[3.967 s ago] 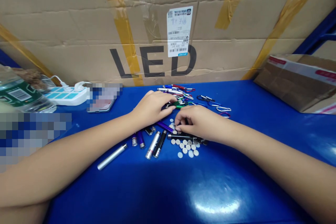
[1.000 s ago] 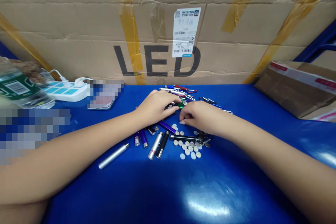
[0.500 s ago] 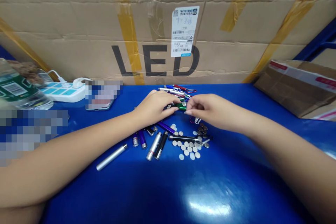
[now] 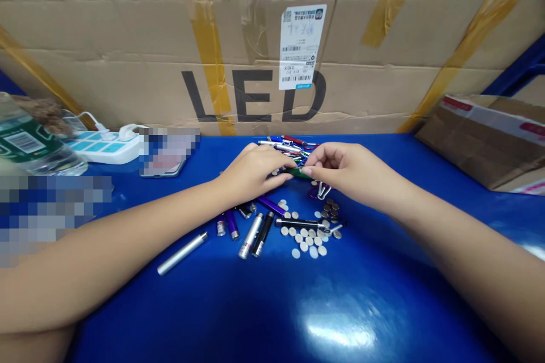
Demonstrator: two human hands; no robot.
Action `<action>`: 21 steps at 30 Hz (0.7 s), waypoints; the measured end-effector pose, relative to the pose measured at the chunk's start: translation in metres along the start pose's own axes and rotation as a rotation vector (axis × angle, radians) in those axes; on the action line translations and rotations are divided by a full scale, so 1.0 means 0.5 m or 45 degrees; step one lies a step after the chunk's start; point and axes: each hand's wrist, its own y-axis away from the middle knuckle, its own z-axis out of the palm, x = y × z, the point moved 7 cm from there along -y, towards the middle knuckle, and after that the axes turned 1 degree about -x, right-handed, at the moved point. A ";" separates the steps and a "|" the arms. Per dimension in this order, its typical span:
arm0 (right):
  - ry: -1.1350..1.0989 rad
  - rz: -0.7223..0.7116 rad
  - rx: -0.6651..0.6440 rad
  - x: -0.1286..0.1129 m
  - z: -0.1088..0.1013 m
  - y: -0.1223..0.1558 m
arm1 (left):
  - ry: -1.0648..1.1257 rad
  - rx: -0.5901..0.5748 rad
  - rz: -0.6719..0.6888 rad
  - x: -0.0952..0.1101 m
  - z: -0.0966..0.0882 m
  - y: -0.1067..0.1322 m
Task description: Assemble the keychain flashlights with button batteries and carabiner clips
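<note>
Over a blue table [image 4: 272, 306], my left hand [image 4: 251, 173] is curled round a small green flashlight [image 4: 298, 172]. My right hand [image 4: 344, 170] pinches the green flashlight's other end, with a metal clip [image 4: 322, 190] dangling below its fingers. Beneath the hands lie several button cell batteries [image 4: 306, 241], purple [image 4: 270, 205], black [image 4: 263, 233] and silver flashlight tubes [image 4: 250, 236], and a long silver tube [image 4: 182, 253]. More keychain flashlights [image 4: 287, 143] are piled behind the hands.
A big cardboard box marked LED [image 4: 255, 39] forms a wall behind. A smaller cardboard box [image 4: 485, 136] sits at the right. At the left are a power strip [image 4: 106, 144], a blurred phone [image 4: 166, 153] and a plastic bottle [image 4: 29, 144].
My right hand has left the batteries, moved up and back to meet the left hand at the green flashlight, and lifted a clip off the table. The left hand has barely moved.
</note>
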 end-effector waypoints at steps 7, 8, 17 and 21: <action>0.401 -0.341 0.003 -0.052 -0.016 0.019 | 0.023 0.021 -0.014 -0.001 -0.002 0.001; 0.471 -0.413 -0.007 -0.058 -0.013 0.022 | 0.024 0.020 -0.013 -0.001 -0.002 0.001; 0.502 -0.334 -0.242 -0.053 0.017 0.026 | 0.085 0.091 -0.108 -0.026 -0.001 0.001; 0.510 -0.299 -0.549 -0.041 0.064 0.038 | 0.087 0.074 -0.116 -0.025 0.000 0.001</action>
